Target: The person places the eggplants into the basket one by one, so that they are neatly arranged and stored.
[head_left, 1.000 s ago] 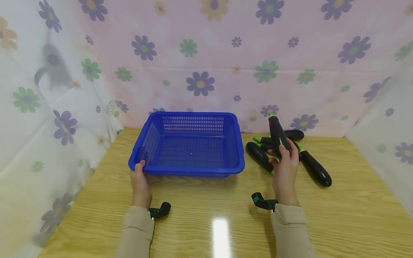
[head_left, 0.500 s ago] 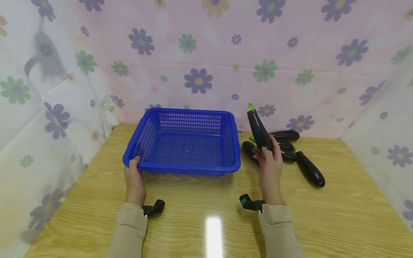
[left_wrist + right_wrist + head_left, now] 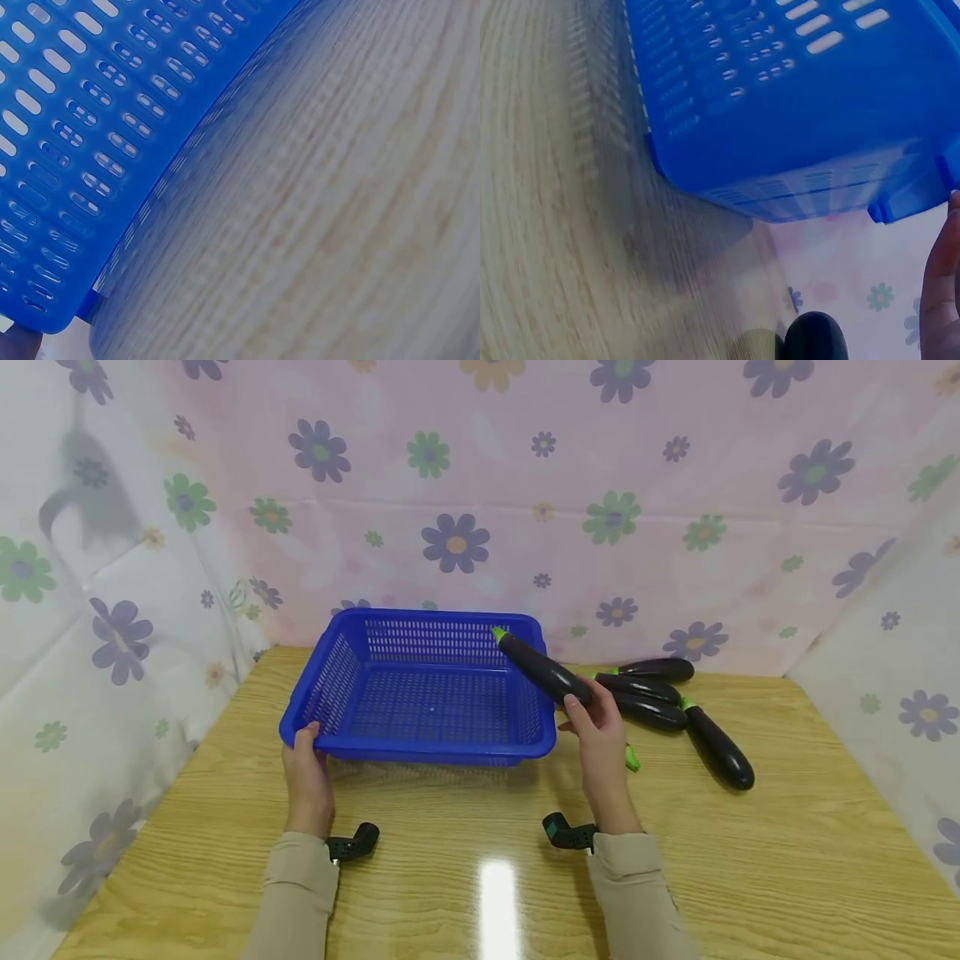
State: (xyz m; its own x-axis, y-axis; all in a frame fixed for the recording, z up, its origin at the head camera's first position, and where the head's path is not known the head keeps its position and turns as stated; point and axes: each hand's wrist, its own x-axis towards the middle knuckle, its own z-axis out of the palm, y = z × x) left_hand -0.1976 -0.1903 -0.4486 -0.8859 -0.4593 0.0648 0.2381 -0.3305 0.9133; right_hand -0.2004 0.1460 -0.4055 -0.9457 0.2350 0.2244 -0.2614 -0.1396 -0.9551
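A blue plastic basket (image 3: 427, 749) with slotted walls stands on the table. At its front left corner my left hand (image 3: 307, 785) grips the rim, thumb on top. The left wrist view has the slotted wall (image 3: 112, 135) close up, with a bit of finger (image 3: 19, 345) in the lower corner. My right hand (image 3: 603, 756) holds an eggplant (image 3: 540, 667) by its thick end, tilted across the basket's right rim, its green stem pointing up and left over the inside. In the right wrist view a finger (image 3: 939, 285) appears beside the basket's outer wall (image 3: 802, 127).
Several more eggplants (image 3: 648, 712) lie right of the basket, one (image 3: 717, 747) apart from the group. Another shows just its green stem (image 3: 632, 757) behind my right hand. Flowered cloth (image 3: 525, 543) hangs at the back and sides of the wooden table (image 3: 420, 860).
My right hand has carried the eggplant left from over the pile to the basket's right rim, tipping it from near upright to slanted. My left hand keeps its hold on the rim.
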